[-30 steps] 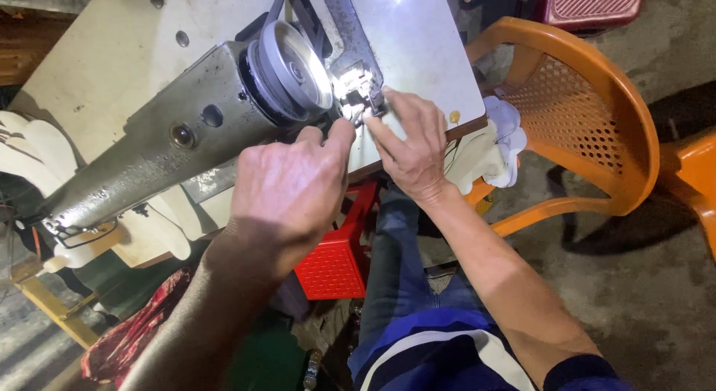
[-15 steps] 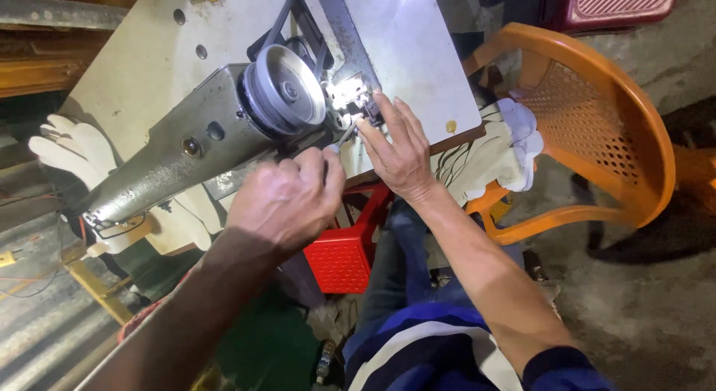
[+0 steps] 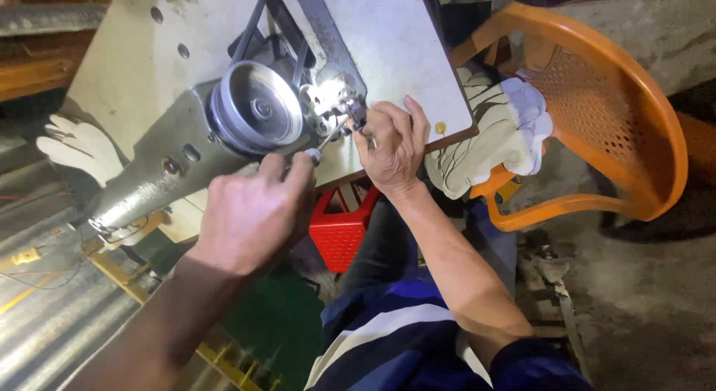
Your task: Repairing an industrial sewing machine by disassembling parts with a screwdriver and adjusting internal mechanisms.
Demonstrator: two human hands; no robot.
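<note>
Fingers [image 3: 294, 167] of the left hand [image 3: 253, 212] pinch a screwdriver [image 3: 326, 141] mid-adjustment at the sewing machine [image 3: 246, 115], centre frame, while the right hand [image 3: 391, 141] clamps that fitting; turning next needs steadiness.

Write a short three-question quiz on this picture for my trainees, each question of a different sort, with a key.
1. True or false: the left hand holds a screwdriver.
2. What colour is the chair? A green, B orange, C white.
3. Fill in: the right hand rests at the edge of the ____, beside the sewing machine.

Key: 1 true; 2 B; 3 table.
</note>
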